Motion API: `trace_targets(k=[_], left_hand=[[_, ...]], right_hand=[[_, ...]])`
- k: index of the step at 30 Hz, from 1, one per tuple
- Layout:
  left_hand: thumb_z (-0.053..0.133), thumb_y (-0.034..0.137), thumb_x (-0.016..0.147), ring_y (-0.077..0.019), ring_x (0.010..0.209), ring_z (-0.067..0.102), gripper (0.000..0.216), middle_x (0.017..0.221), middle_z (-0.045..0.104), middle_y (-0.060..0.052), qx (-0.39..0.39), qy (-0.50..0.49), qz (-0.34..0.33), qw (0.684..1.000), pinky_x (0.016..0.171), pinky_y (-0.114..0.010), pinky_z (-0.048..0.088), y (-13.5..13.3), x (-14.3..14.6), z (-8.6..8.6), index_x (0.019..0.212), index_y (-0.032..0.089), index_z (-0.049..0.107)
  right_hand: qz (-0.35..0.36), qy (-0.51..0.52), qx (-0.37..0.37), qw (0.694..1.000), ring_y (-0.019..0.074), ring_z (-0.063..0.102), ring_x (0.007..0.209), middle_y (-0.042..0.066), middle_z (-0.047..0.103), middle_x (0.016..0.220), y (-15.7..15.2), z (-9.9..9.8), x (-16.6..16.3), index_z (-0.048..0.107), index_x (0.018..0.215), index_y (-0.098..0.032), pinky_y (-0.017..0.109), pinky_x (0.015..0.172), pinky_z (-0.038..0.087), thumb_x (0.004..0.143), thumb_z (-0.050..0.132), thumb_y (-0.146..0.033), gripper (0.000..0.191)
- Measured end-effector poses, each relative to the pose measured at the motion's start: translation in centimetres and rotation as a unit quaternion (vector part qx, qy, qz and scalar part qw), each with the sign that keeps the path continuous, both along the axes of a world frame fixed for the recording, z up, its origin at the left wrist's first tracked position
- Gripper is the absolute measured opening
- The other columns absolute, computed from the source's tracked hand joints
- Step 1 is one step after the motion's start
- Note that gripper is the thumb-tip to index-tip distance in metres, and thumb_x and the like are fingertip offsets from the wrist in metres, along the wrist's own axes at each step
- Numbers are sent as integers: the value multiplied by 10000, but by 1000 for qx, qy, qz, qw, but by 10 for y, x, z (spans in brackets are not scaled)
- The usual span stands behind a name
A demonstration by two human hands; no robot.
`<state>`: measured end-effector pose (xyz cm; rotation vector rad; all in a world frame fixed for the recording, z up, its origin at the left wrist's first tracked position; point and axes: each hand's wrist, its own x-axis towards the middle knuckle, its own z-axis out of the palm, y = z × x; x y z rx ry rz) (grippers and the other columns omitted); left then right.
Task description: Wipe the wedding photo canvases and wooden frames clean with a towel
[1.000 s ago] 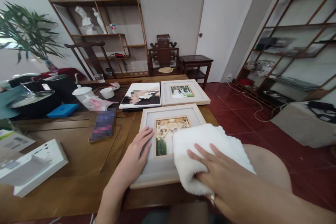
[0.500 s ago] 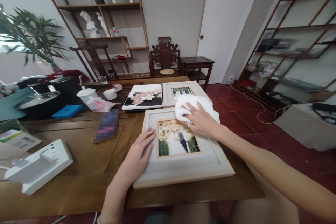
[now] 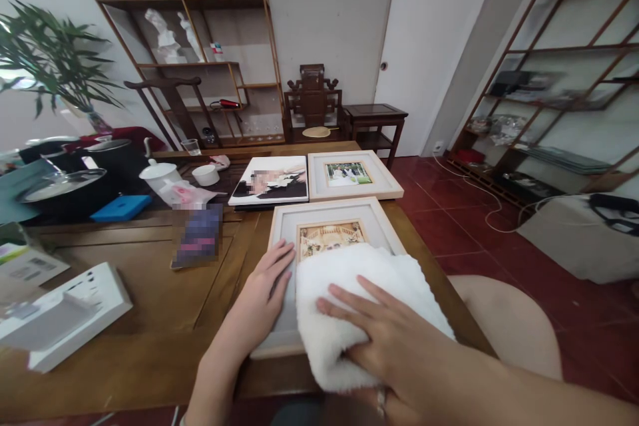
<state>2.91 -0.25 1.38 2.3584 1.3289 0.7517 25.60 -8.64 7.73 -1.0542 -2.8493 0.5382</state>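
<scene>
A light wooden picture frame (image 3: 329, 223) with a photo lies flat on the wooden table (image 3: 150, 306) in front of me. My left hand (image 3: 259, 296) rests flat on the frame's left border, fingers stretched out. My right hand (image 3: 384, 339) presses a fluffy white cloth (image 3: 349, 286) onto the near part of the frame, fingers spread over the cloth. The cloth hides most of the photo.
Behind lie a second framed photo (image 3: 352, 174) and an unframed print (image 3: 272, 181). To the left are a white box (image 3: 64, 316), a blue item (image 3: 121, 208), cups and pots. Shelves line the walls; a red tiled floor (image 3: 449, 219) is on the right.
My right hand has pulled the cloth from the frame's far right corner back toward me, over the photo's near part. The left hand has stayed on the left border.
</scene>
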Motion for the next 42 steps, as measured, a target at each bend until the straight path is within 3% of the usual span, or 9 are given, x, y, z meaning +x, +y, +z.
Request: trace_targets(k=[3,10,14,18,23,26,30,35,42], left_hand=[[360,267,921,-223,1340,379,427,1377,509,-130,-3,0,0,1000,1112,-423,298,-1,0,2,1255,93,559],[371,259,922,-223,1344,373,407,1384,507,-104,-13,-2,-2,1000,1111,-436,299,-2,1,5,1255,128,565],[381,264,921,-233,1339,382,397,1378,514,-105,-10,-11,-1,1000,1104,-449,310,-3,0,4,1245,139,573],[385,262,918,-231,1332,393,393,1369,523,-106,-9,-17,2,1000,1103,-444,314,-3,0,4,1242,147,575],[387,246,913,-233,1328,400,386,1362,531,-101,-7,-17,1,1000,1100,-447,317,-2,0,3,1238,165,580],[380,250,913,-238,1334,389,389,1368,525,-101,-5,-14,-1,1000,1103,-456,310,-1,0,1,1235,164,581],[356,254,918,-232,1338,383,407,1366,524,-117,0,-11,-2,1000,1107,-447,305,0,0,0,1240,135,575],[363,246,915,-233,1331,395,404,1361,529,-118,1,-13,-5,1000,1103,-446,314,-2,0,2,1242,137,574],[375,250,919,-229,1334,390,389,1367,528,-96,0,-18,-2,1000,1105,-443,313,-3,1,4,1235,161,582]], right_hand=[[-49,20,66,996,252,228,1381,108,354,1469,22,-14,7,605,1199,-169,485,1134,151,888,504,-322,361],[-152,-34,240,958,317,202,1382,130,337,1475,106,-30,20,580,1239,-169,540,1103,184,931,443,-354,385],[-147,-50,233,960,332,157,1390,122,307,1491,128,-29,16,582,1239,-173,581,1096,122,899,474,-279,373],[-71,-33,146,986,283,161,1397,103,331,1481,108,-22,10,596,1225,-192,559,1108,88,870,482,-207,373],[-8,-4,16,1000,247,259,1372,97,450,1412,43,7,7,671,1104,-206,506,1119,154,879,484,-231,294],[17,-23,-13,1000,257,347,1331,105,451,1407,9,20,3,687,1065,-211,478,1108,226,867,531,-278,261],[16,-40,-3,999,319,234,1372,132,331,1470,-2,10,-4,620,1188,-170,559,1098,196,837,572,-304,378],[-53,-14,64,996,267,177,1394,110,332,1480,35,-16,0,616,1185,-170,526,1126,101,804,532,-195,391],[-134,-100,203,965,345,97,1397,162,234,1509,123,-26,6,593,1210,-107,596,1094,66,726,533,-26,494]])
